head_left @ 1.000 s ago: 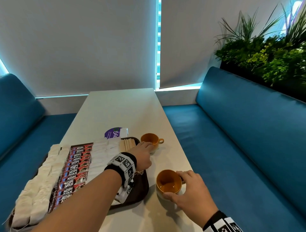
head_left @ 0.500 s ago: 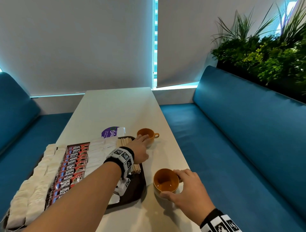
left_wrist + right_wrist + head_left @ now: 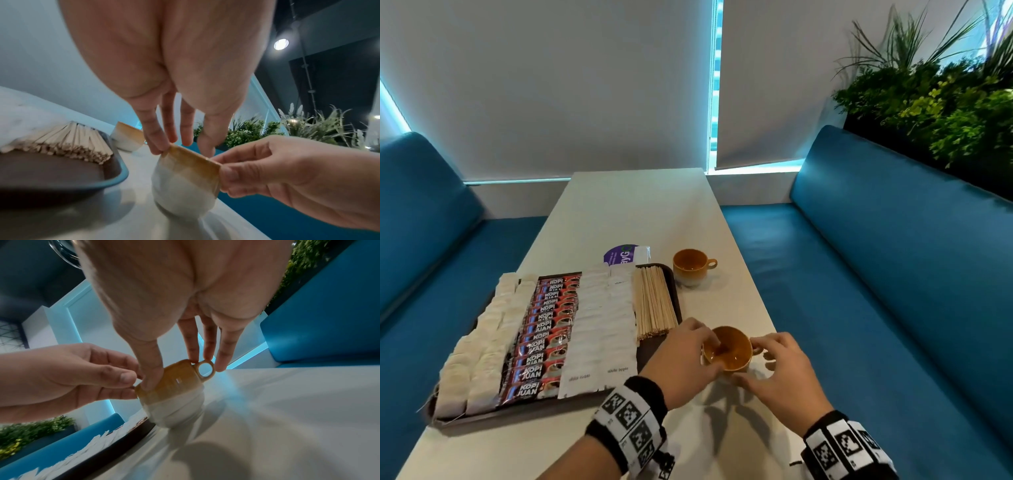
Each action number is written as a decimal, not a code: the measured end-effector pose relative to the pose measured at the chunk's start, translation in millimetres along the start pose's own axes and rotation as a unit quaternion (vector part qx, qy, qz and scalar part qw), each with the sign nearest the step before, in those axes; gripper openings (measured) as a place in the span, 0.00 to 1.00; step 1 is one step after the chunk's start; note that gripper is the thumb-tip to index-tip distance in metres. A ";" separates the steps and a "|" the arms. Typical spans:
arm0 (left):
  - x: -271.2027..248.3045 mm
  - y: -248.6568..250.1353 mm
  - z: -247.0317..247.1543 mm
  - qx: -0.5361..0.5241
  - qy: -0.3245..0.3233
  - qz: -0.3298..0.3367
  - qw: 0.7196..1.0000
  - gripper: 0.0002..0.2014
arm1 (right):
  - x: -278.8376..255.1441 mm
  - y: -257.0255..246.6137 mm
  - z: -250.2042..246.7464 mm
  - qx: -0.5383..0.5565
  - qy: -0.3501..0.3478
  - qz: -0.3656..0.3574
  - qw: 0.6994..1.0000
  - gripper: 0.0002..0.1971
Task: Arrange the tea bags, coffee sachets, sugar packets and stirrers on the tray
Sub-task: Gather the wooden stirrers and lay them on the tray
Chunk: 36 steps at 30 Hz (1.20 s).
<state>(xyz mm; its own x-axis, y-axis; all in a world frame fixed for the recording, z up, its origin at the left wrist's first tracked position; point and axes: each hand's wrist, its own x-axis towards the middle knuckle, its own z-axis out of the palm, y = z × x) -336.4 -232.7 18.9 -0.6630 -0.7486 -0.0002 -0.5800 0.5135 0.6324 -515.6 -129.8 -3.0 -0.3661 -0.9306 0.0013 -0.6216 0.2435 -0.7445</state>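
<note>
A dark tray (image 3: 517, 415) on the white table holds rows of tea bags (image 3: 482, 342), red coffee sachets (image 3: 544, 335), white sugar packets (image 3: 602, 325) and a bundle of wooden stirrers (image 3: 654, 301). Just right of the tray stands an orange-and-white cup (image 3: 729, 349). My left hand (image 3: 714, 353) pinches its rim on the tray side, fingers (image 3: 160, 148) over the edge. My right hand (image 3: 748, 359) grips it from the other side, thumb on the wall and fingertips (image 3: 205, 356) on the handle. The cup (image 3: 176, 394) rests on the table.
A second orange cup (image 3: 690, 267) stands beyond the tray's far right corner. A purple-and-white card (image 3: 625, 255) lies behind the tray. Blue benches (image 3: 876, 274) flank the table, and plants (image 3: 945, 102) rise behind the right one.
My left hand has come back from the far cup and stirrers to the near cup and taken its rim. The right hand stays on the near cup. The view has tilted down.
</note>
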 end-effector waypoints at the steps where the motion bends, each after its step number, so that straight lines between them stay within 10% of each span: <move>1: 0.1 -1.5 2.3 -0.004 0.014 -0.007 1.000 0.14 | 0.9 -1.0 0.8 0.005 0.003 0.001 1.000 0.30; 12: -5.0 -18.8 -9.7 -0.007 0.082 -0.052 0.995 0.07 | 36.0 -12.5 18.3 0.018 0.015 0.031 0.999 0.36; 36: -39.8 -54.7 -3.5 0.145 -0.003 -0.061 0.988 0.14 | 142.0 -34.6 47.5 -0.002 0.044 0.024 0.999 0.36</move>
<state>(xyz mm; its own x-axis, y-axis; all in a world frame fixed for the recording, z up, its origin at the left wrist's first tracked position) -276.6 -232.4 -12.9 -0.5815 -0.8107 -0.0681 -0.7665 0.5179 0.3798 -513.2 -283.3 -8.7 -0.4544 -0.8905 0.0249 -0.6054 0.2882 -0.7419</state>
